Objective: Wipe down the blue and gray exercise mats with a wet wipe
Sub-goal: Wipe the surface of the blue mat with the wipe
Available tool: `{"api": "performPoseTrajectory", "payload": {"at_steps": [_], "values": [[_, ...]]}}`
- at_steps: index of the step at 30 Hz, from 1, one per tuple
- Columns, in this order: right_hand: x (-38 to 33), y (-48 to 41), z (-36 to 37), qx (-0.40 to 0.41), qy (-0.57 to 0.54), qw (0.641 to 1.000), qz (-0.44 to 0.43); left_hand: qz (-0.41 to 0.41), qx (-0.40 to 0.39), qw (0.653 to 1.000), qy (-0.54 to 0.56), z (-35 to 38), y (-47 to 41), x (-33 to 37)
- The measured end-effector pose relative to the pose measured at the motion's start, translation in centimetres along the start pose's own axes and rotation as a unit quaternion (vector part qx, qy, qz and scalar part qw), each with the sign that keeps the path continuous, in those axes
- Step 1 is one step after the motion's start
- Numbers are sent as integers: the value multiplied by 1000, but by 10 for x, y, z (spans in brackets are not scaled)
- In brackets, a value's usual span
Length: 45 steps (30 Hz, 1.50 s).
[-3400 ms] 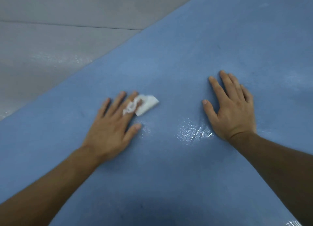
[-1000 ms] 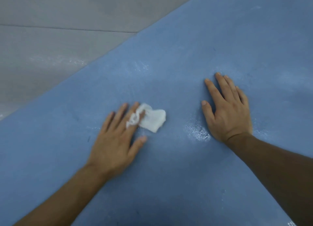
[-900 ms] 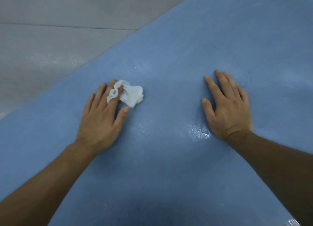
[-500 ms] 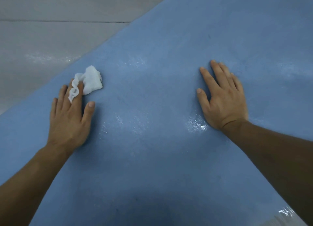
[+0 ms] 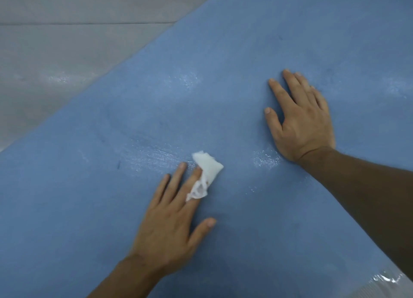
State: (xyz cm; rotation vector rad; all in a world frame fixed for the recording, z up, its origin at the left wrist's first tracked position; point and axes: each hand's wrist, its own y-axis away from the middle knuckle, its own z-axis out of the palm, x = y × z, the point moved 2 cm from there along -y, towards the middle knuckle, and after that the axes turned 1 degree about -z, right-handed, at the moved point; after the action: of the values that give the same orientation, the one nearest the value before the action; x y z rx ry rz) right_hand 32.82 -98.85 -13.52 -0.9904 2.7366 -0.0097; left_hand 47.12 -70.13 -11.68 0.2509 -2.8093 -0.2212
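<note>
A blue exercise mat fills most of the view, running diagonally. My left hand lies flat on it with straight fingers and presses a crumpled white wet wipe under its index and middle fingertips; part of the wipe loops over the index finger. My right hand rests flat on the mat to the right, fingers straight, holding nothing. Shiny wet streaks show just beyond my left fingertips and by my right wrist. The gray mat lies at the upper left, along the blue mat's edge.
A seam line crosses the gray mat near the top. A wet sheen marks the gray surface. At the bottom right corner the blue mat ends at a glossy pale edge.
My left hand slid the wipe from the blue mat's left edge back to the right and toward me, leaving fresh wet streaks. My right hand stayed planted.
</note>
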Motion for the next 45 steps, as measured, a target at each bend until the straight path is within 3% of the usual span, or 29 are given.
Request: {"api": "performPoseTrajectory", "payload": {"at_steps": [7, 14, 18, 21, 28, 33, 38, 45], "values": [[0, 0, -1, 4, 5, 1000, -5, 22, -22, 999, -34, -8, -19, -26], [0, 0, -2, 1, 5, 1000, -1, -229, 53, 972, -6, -53, -58, -150], [0, 0, -1, 1, 9, 1000, -1, -277, 64, 959, 20, -60, -74, -175], [0, -1, -1, 5, 10, 1000, -3, -230, 51, 972, 28, -47, -69, -143], [-1, -1, 0, 9, 11, 1000, -4, 12, -3, 999, 29, -4, -45, -2], [-1, -1, -2, 8, 5, 1000, -1, 53, -20, 998, -10, 21, -40, 73], [-1, -1, -4, -2, 0, 1000, 1, 50, -29, 998, -10, 15, -52, 67], [-3, -1, -6, -11, -1, 1000, 2, 64, -20, 976, 205, -30, -95, 6]]}}
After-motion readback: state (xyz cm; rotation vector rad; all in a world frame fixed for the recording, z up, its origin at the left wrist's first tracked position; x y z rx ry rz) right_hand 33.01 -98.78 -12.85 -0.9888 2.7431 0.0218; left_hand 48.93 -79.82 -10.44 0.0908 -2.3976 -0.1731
